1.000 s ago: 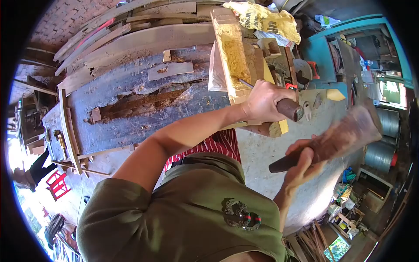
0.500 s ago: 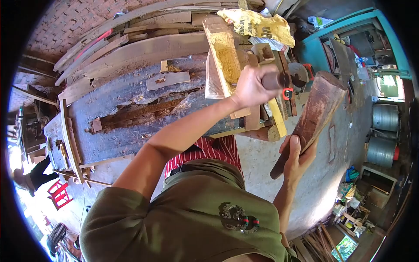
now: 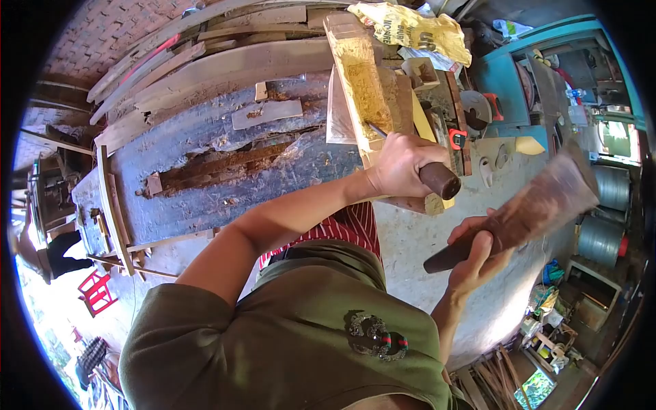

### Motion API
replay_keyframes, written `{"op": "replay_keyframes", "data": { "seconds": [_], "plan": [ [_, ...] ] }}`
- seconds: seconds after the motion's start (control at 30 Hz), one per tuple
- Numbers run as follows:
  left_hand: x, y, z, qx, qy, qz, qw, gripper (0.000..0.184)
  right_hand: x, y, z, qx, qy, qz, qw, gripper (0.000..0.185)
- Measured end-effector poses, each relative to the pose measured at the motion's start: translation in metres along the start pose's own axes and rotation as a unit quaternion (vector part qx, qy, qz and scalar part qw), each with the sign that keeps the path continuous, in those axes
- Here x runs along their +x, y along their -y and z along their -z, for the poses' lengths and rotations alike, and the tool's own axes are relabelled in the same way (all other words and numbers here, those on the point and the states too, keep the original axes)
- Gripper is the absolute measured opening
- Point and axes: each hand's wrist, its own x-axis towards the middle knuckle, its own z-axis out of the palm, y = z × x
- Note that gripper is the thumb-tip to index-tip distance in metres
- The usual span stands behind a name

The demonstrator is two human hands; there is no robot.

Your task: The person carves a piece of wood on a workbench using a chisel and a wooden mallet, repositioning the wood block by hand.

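Observation:
My left hand [image 3: 408, 166] is wrapped round the dark wooden handle of a chisel [image 3: 441, 181]. Its thin metal blade meets the lower part of the hollow in a yellowish wood block [image 3: 362, 75]. This block lies tilted on other wood pieces at the bench's right end. Lower right, my right hand [image 3: 478, 256] grips the narrow dark handle of a heavy wooden mallet [image 3: 540, 205]. The mallet's wide head, blurred by motion, points up and right, apart from the chisel handle.
A worn dark workbench [image 3: 253, 164] with a long rotted gap stretches left. Beside the block lie a red tape measure [image 3: 457, 139], a small wooden box [image 3: 420, 73] and a yellow sack [image 3: 417, 31]. A red stool [image 3: 98, 292] stands lower left, near a person [image 3: 51, 253].
The chisel has come down from its raised position into the block's hollow, with its blade now visible. The mallet has swung outward to the right, away from the left hand.

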Motion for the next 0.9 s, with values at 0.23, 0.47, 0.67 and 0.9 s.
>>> {"op": "replay_keyframes", "data": {
  "seconds": [0.23,0.47,0.67,0.9],
  "plan": [
    [0.035,0.018,0.015,-0.081,-0.055,0.08,0.992,0.018,0.011,-0.005,-0.01,-0.131,0.056,-0.105,0.984,0.04],
    [0.064,0.013,0.04,-0.117,-0.101,0.195,0.969,0.016,0.01,-0.016,-0.004,-0.056,0.043,-0.102,0.992,0.04],
    [0.033,0.022,0.009,-0.048,-0.061,0.1,0.992,0.025,0.015,0.006,-0.004,-0.042,0.011,0.027,0.999,0.041],
    [0.017,0.009,0.003,0.002,-0.039,0.041,0.998,0.024,0.014,-0.009,-0.005,-0.196,0.091,-0.085,0.973,0.058]
  ]
}}
